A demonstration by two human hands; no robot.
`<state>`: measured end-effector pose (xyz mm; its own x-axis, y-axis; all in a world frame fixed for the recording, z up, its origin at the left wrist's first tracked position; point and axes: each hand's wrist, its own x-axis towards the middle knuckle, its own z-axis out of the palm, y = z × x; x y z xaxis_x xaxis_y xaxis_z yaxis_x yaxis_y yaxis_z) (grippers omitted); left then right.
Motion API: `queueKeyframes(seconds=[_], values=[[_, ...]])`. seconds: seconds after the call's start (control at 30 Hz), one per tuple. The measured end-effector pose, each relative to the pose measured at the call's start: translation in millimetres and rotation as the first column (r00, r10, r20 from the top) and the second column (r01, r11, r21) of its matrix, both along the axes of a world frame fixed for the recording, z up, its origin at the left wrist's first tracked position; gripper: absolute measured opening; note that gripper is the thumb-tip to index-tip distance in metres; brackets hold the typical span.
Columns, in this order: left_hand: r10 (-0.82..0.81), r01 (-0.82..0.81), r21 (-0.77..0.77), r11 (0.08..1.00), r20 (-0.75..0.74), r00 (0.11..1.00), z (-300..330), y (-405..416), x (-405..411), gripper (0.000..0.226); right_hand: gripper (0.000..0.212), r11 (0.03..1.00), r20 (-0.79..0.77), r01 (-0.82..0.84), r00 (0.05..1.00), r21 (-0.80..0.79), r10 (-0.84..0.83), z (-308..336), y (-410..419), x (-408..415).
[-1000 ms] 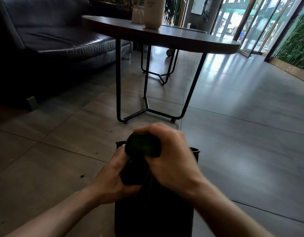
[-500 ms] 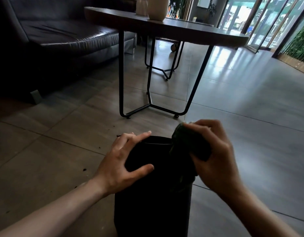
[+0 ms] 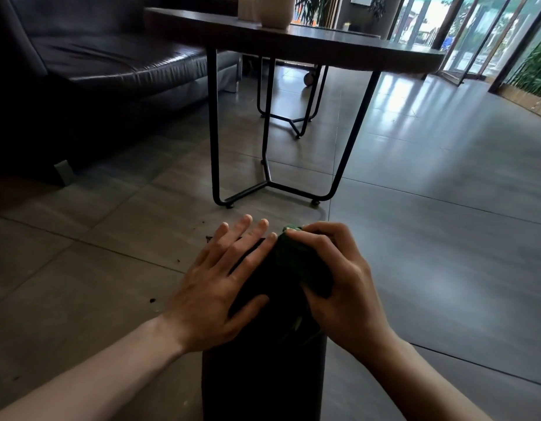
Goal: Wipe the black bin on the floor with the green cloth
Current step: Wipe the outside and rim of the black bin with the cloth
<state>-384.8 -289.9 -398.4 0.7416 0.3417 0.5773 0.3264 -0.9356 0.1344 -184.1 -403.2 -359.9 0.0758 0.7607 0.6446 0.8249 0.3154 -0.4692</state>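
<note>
The black bin (image 3: 263,378) stands on the tiled floor right below me, its top mostly covered by my hands. My left hand (image 3: 220,287) lies flat across the bin's left top, fingers spread, thumb over the near side. My right hand (image 3: 339,284) grips the bunched green cloth (image 3: 299,262) and presses it onto the bin's right top, beside the left fingertips. The bin's rim and inside are hidden.
A round dark table (image 3: 324,47) on thin black metal legs stands just beyond the bin, with pale vases (image 3: 275,10) on it. A dark leather sofa (image 3: 96,65) fills the left. Small dark crumbs (image 3: 152,300) dot the tiles at left. Glass doors (image 3: 476,34) are far right.
Both hands held the cloth together over the bin; the left hand let go and flattened onto the bin. The right hand carried the cloth right, now back toward centre.
</note>
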Motion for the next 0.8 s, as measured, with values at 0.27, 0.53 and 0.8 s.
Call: queueKeyframes(seconds=[0.27,0.53,0.8], values=[[-0.016,0.015,-0.034,0.999,-0.03,0.999,3.9,16.2,-7.2,0.076,0.043,0.999,-0.003,0.024,1.0,0.035,-0.024,11.2,8.3,-5.0],[-0.034,0.033,-0.087,0.996,-0.01,0.999,4.1,26.6,-10.1,0.071,0.055,0.998,0.21,0.018,0.978,-0.06,-0.005,-12.6,-3.1,-11.2],[0.007,-0.007,-0.086,0.996,0.003,1.0,-0.5,29.5,-18.3,0.072,0.065,0.983,0.654,-0.113,0.735,-0.145,0.181,-80.9,-40.8,-29.2]])
